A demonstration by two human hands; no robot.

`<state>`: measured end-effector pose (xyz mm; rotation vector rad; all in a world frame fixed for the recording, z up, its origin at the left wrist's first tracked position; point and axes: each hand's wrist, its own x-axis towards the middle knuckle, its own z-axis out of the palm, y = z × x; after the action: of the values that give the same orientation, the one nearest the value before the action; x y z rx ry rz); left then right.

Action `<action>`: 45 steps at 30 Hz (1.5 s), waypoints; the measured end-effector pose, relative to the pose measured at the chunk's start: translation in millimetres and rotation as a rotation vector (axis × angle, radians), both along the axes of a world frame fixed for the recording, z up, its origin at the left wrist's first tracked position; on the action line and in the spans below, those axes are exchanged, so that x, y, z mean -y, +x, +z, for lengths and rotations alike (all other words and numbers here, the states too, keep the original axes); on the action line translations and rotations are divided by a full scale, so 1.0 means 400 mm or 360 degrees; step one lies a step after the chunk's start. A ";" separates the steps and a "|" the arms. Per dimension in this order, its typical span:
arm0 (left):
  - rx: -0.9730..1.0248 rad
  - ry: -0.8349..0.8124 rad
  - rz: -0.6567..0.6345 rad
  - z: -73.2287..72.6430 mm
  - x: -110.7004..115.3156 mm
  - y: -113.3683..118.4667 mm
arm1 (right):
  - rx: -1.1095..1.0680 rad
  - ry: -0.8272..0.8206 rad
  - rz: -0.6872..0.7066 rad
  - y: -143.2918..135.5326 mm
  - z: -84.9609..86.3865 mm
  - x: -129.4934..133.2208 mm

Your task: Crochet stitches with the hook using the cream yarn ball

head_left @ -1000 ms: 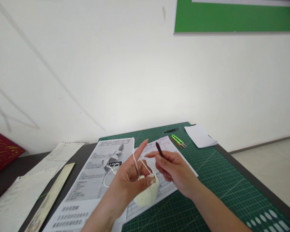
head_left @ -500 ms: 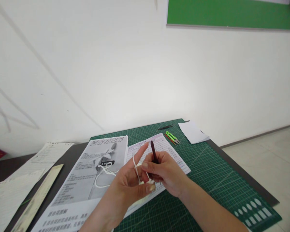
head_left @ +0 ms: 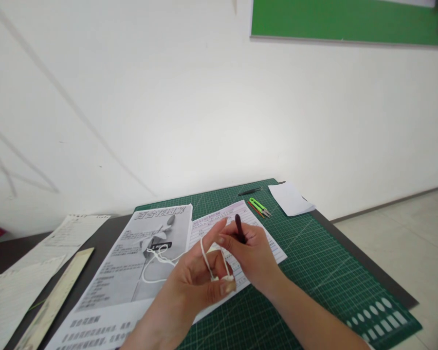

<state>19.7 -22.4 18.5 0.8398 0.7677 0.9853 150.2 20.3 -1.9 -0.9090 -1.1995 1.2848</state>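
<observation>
My left hand (head_left: 195, 279) pinches a small white crocheted piece (head_left: 224, 279) between thumb and fingers. White yarn (head_left: 205, 253) runs up from there and over its raised index finger. In my right hand (head_left: 253, 253) is a crochet hook (head_left: 239, 226), its dark brown handle pointing up past the fingers; its tip is hidden. The hook hand sits just right of the left fingertips, by a strand of yarn. More loose yarn (head_left: 151, 281) lies in loops on a printed sheet (head_left: 120, 277) to the left.
Under my hands lie a lined form (head_left: 273, 243) and a green cutting mat (head_left: 314, 262). Green thread snips (head_left: 257, 205) and black tweezers (head_left: 250, 191) lie at the back, near a white paper (head_left: 292, 199). At left are a ruler (head_left: 54, 301) and handwritten sheets (head_left: 25, 287).
My right hand has moved slightly up and right, away from the left thumb, with the hook in it. A strand between the hands now shows longer. My left hand stays nearly still.
</observation>
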 end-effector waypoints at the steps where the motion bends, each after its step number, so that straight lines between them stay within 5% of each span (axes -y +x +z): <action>1: -0.0004 -0.0013 0.0033 0.000 0.000 0.000 | 0.0095 0.0066 -0.0048 0.000 -0.003 0.001; 8: -0.0091 0.0038 0.0479 -0.010 -0.012 -0.007 | 0.0099 0.0581 -0.0405 0.043 0.004 0.011; 11: -0.0132 0.0083 0.0729 -0.013 -0.015 -0.016 | -0.0269 0.0425 -0.0453 0.070 0.022 0.010; 14: -0.0108 0.0179 0.0836 -0.012 -0.014 -0.021 | -0.0613 0.0155 -0.0256 0.077 0.029 0.014; 19: -0.0029 0.0155 0.0818 -0.001 -0.009 -0.019 | -0.0563 0.0333 -0.0017 0.061 0.024 0.046; 28: 0.0099 0.0133 0.0597 0.010 -0.009 -0.023 | -0.0325 0.0570 -0.0265 0.050 0.016 0.075; 34: 0.0126 0.0096 0.0621 0.019 -0.009 -0.016 | -0.0183 0.0996 -0.0140 0.055 0.024 0.063; 45: 0.0075 0.0094 0.0623 0.021 -0.007 -0.017 | -0.0121 0.1061 -0.0126 0.063 0.023 0.067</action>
<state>13.0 -19.8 26.9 0.7270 0.8846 1.3758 175.6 -6.3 7.1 -0.4080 -1.3902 0.7603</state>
